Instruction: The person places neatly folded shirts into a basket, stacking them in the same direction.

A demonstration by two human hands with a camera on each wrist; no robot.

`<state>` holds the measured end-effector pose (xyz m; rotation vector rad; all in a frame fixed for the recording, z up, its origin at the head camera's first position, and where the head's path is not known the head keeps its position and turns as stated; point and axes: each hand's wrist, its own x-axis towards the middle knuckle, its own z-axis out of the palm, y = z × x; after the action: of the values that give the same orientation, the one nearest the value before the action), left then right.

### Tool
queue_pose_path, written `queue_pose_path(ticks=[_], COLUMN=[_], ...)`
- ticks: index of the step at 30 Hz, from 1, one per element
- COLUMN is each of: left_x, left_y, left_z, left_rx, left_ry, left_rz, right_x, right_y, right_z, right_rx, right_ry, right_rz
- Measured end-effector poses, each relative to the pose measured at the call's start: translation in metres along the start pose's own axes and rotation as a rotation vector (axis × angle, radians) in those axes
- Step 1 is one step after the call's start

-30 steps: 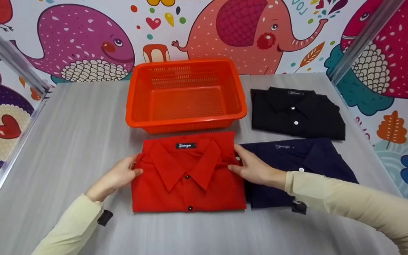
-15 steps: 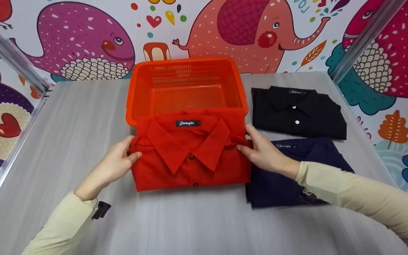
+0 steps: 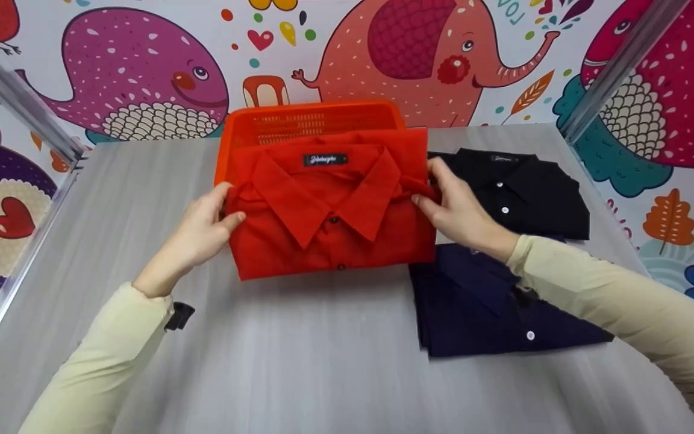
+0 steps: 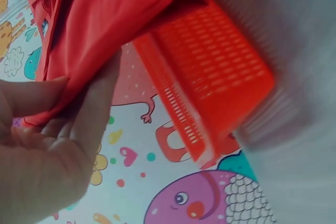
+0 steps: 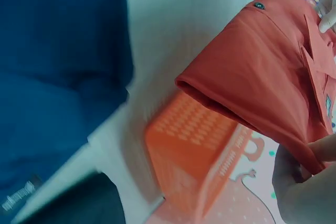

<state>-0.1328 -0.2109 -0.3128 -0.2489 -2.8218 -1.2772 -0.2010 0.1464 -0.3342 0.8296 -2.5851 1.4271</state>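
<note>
A folded red shirt (image 3: 335, 199) with a pointed collar and dark buttons hangs in the air between both hands, over the front of the orange basket (image 3: 224, 144). Its left edge is pinched by my left hand (image 3: 202, 226), thumb on top and fingers beneath. On the opposite edge my right hand (image 3: 464, 205) grips the cloth the same way. From the left wrist view, the raised shirt (image 4: 105, 19) stands above the basket's perforated side (image 4: 210, 61). The shirt hides most of the basket's inside in the head view.
A folded navy shirt (image 3: 473, 313) lies on the grey table (image 3: 323, 361) at the right, partly under my right forearm. Behind it lies a folded black shirt (image 3: 540, 193) with white buttons. Metal posts (image 3: 618, 66) and a patterned wall bound the table.
Both hands have lifted the red shirt off the table and carried it away from me, up over the basket. The navy shirt's front has shifted, showing a lower button.
</note>
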Motion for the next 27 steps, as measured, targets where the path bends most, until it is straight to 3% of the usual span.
queue_pose_path(ticks=[9,16,22,27], left_x=[0.031,0.051,0.067,0.081], left_y=[0.016,0.021,0.022,0.023], left_z=[-0.015,-0.024,-0.035,-0.045], left_rx=[0.122,0.068,0.120,0.145], left_ry=[0.067,0.061,0.092,0.094], left_rz=[0.071,0.030,0.042,0.012], right_x=[0.036,0.058,0.080,0.101], right_y=[-0.004,-0.005,-0.011,-0.016], right_z=[-0.013,-0.021,-0.027,-0.026], right_rx=[-0.006,0.005,-0.092,-0.151], right_ry=[0.112,0.156,0.185,0.176], right_rz=[-0.024,-0.025,0.039,0.082])
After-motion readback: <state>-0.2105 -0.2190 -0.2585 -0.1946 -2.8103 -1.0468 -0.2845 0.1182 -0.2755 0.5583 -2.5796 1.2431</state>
